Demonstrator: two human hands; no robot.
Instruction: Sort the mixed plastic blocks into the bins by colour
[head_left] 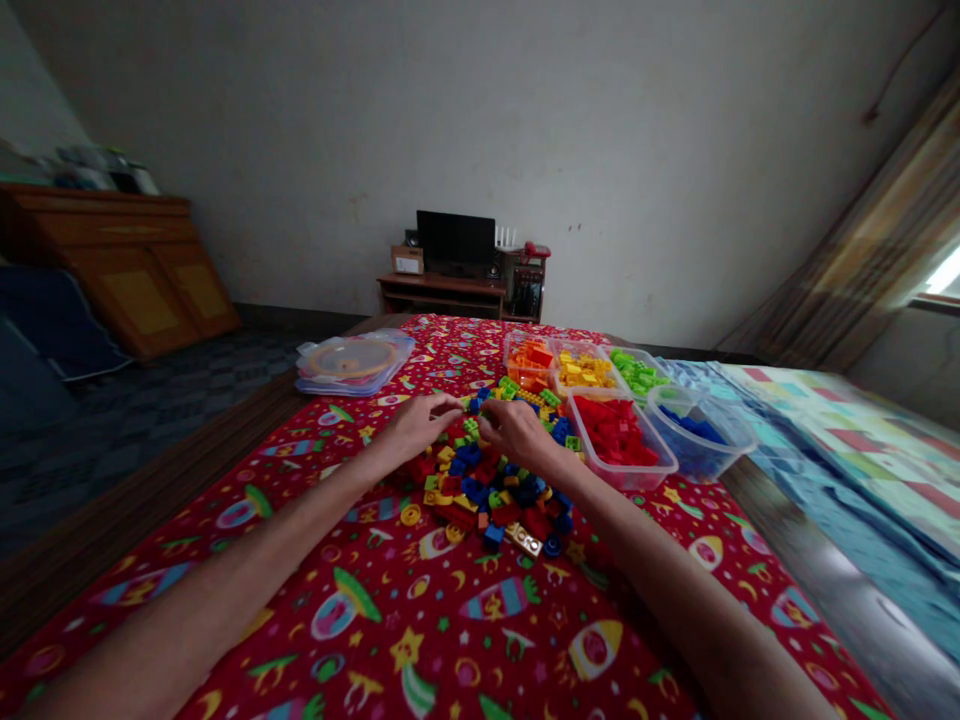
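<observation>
A heap of small plastic building bricks (491, 490) in red, blue, yellow and green lies on a red patterned cloth (420, 620). My left hand (420, 422) reaches over the far side of the heap, its fingers pinched together at a small green and blue brick (471, 404). My right hand (517, 430) is curled just beside it, fingertips meeting the left hand's at the same brick. Which hand bears the brick I cannot tell.
Clear tubs stand at the back right: orange bricks (529, 360), yellow bricks (583, 370), green bricks (637, 372), red bricks (619, 432), blue bricks (697, 430). Stacked lids (352, 362) lie at the back left. A bed (862, 450) runs along the right.
</observation>
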